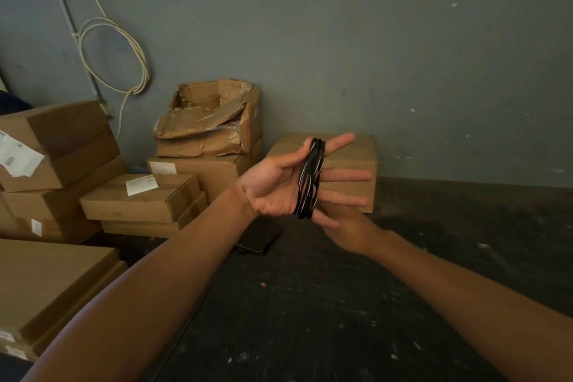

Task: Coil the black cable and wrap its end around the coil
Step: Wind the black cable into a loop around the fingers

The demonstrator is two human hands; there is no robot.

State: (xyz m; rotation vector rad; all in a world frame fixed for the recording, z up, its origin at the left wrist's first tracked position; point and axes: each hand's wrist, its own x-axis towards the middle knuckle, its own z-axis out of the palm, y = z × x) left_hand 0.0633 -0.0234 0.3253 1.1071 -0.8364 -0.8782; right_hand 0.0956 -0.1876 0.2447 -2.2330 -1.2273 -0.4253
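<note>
The black cable (310, 178) is wound in several loops around the four spread fingers of my left hand (279, 183), which is held palm up at mid-frame with the fingers pointing right. My right hand (344, 226) sits just below and behind the left fingers, touching the bottom of the coil; its fingertips are hidden by the left hand and the loops. The cable's free end is not visible.
Cardboard boxes (139, 195) are stacked along the left and against the grey wall, one box (350, 146) right behind my hands. A dark flat object (260, 236) lies on the dark floor below my left wrist. A white cable (124, 56) hangs looped on the wall.
</note>
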